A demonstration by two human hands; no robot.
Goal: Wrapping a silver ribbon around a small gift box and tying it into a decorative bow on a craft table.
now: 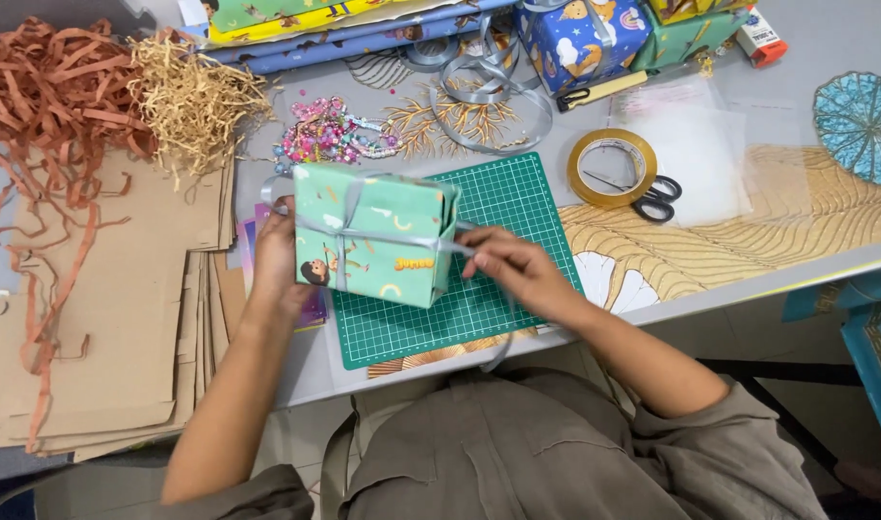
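Here left hand [279, 252] steadies green gift box [378, 236] — right hand [511, 267] pinches grey ribbon [402, 238].

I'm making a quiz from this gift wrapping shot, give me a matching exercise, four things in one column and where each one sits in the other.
Things:
1. wrapped box
2. tape roll
3. scissors
4. paper shreds

Places:
A. top left, above the cardboard sheets
B. between both hands, over the green cutting mat
C. right of the mat, on the table
D. touching the tape roll's right edge

Pairs: 1-B, 2-C, 3-D, 4-A
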